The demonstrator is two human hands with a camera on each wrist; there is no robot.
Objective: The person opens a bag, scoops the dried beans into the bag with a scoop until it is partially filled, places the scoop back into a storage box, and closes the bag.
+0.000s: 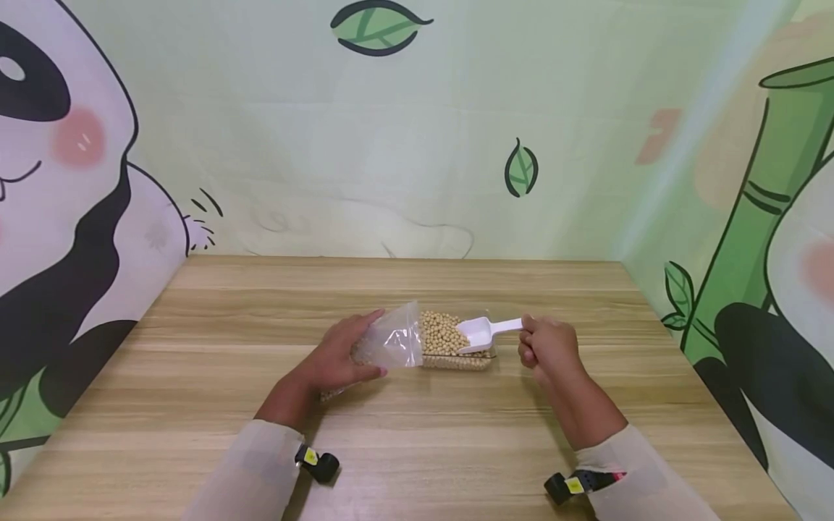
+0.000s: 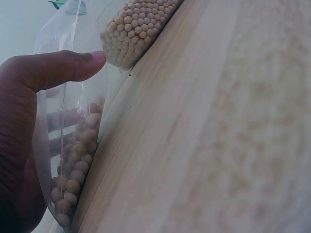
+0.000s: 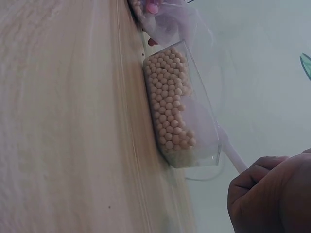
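A clear plastic box (image 3: 167, 97) of round beige soybeans (image 1: 440, 333) sits on the table. My right hand (image 1: 551, 344) grips the handle of a white scoop (image 1: 478, 333), whose blade lies in the beans at the box's right part. To the left, my left hand (image 1: 342, 352) holds a clear zip bag (image 1: 393, 339) between thumb and fingers, its mouth turned toward the box. Some soybeans lie low in that bag, as the left wrist view shows beneath the thumb (image 2: 73, 70). The bag partly covers the box's left end in the head view.
The wood-grain table (image 1: 417, 449) runs back to a printed backdrop (image 1: 417, 145) with leaves, bamboo and pandas. Small black wrist cameras hang by both sleeves, one by the left sleeve (image 1: 244, 474) and one by the right sleeve (image 1: 641, 481).
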